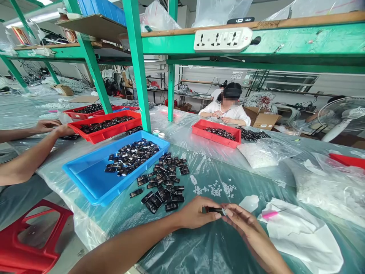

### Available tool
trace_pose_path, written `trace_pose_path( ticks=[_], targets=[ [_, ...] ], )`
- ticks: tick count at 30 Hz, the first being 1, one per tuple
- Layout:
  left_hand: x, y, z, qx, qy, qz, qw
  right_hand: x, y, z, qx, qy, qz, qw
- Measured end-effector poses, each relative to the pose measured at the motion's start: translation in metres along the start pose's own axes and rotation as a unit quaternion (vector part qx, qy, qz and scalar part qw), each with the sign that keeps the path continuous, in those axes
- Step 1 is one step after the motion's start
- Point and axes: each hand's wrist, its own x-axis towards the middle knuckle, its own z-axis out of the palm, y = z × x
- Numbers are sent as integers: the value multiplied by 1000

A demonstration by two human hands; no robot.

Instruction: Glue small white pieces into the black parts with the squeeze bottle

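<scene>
My left hand (196,212) holds a small glossy black casing (214,209) between thumb and fingers. At the casing's right end, my right hand (242,220) pinches a small pale piece (224,211), mostly covered by the fingertips. Just beyond my hands, tiny white plastic parts (216,189) lie scattered on the plastic-covered table. To the left is a loose pile of similar black casings (164,186). More of them fill the far part of a blue tray (91,186).
A co-worker's arms (31,152) reach in at left near a red tray (105,134). Opposite sits another person (226,106) behind a red tray (216,140). Bags of white parts (322,190) and a white sheet (302,236) lie right. A green shelf post (139,76) rises ahead.
</scene>
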Motion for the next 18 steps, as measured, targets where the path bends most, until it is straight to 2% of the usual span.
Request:
trace_pose_path(
  ticks=[3,7,11,18],
  targets=[
    [-1,2,-1,24,-9,1,1000,1,7,1,95,-18,13,995],
    [-2,0,-1,29,-12,-1,1000,1,11,4,164,10,42,985],
    [-2,1,-1,30,-19,0,999,1,13,6,198,18,59,978],
    [-2,1,-1,37,-25,5,999,3,23,7,208,43,46,976]
  ],
)
